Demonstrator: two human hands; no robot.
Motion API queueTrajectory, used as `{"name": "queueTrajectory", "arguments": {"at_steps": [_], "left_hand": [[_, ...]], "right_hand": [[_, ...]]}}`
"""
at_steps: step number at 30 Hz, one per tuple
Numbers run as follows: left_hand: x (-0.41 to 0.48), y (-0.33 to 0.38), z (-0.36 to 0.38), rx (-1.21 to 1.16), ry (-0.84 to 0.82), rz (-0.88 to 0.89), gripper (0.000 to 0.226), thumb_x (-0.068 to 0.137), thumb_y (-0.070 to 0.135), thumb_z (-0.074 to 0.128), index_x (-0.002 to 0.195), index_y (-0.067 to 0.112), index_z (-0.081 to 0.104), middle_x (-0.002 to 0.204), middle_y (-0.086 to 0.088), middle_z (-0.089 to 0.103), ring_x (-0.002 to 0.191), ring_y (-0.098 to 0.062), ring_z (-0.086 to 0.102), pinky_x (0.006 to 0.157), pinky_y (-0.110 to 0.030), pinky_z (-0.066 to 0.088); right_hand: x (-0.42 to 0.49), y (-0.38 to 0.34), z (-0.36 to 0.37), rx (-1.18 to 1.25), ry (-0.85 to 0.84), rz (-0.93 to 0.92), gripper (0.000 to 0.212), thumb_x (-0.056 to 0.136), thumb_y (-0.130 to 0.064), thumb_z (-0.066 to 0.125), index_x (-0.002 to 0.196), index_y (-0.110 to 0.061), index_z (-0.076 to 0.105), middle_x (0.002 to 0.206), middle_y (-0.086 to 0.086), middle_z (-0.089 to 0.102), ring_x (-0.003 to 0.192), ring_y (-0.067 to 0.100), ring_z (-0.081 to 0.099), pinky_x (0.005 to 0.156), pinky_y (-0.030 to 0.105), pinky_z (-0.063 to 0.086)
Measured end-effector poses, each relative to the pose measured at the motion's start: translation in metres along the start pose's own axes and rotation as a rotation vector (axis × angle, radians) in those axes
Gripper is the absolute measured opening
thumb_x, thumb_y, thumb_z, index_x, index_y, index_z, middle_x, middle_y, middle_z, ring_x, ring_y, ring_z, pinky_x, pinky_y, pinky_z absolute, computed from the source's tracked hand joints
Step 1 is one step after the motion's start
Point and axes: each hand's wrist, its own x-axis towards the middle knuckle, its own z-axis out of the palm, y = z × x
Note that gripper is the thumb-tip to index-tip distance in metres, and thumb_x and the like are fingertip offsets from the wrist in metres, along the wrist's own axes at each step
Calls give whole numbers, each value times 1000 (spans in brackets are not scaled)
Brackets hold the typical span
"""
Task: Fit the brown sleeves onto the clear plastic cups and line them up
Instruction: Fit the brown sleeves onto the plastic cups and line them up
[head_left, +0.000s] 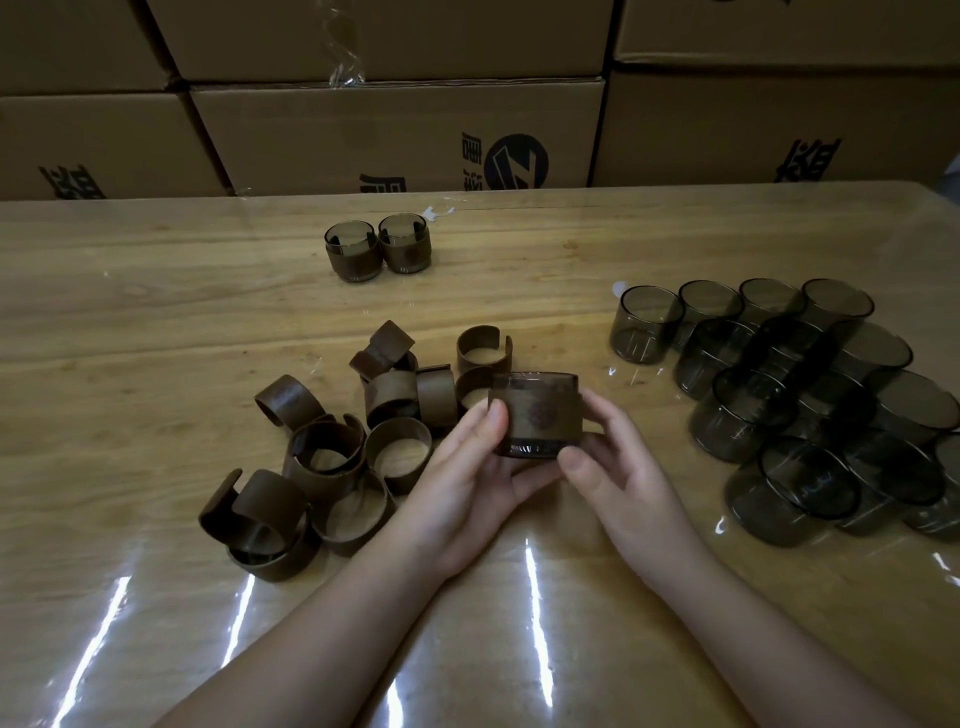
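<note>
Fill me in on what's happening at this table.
A person is fitting brown sleeves onto cups. Both hands, left hand and right hand, hold one cup with a sleeve already around it, above the table. Two finished cups stand side by side farther back. A pile of loose sleeves lies to the left, and bare cups crowd the right.

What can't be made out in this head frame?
- Bare cups: count unclear; they overlap, and the right edge cuts some off.
- Held cup: its base is hidden by the left hand and right hand.
- Its sleeve emblem: too dark and small.
- Box print: table edge cuts it off.
</note>
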Motion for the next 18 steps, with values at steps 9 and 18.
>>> {"name": "queueTrajectory", "arguments": {"at_steps": [9,18], "left_hand": [[1,-1,2,90,34,38,49,92,31,55,133,5,51,134,-24,54,124,-36,54,100,-42,48],[-1,1,5,141,-14,29,57,83,20,60,137,5,47,132,-23,55,120,-35,56,94,-38,49]], "right_hand": [[2,2,0,-40,11,30,52,76,-24,64,123,-36,44,117,-22,58,104,-7,60,81,9,46],[4,1,-4,-3,19,45,52,76,-34,58,126,-31,44,122,-13,57,101,-5,61,82,14,48]]}}
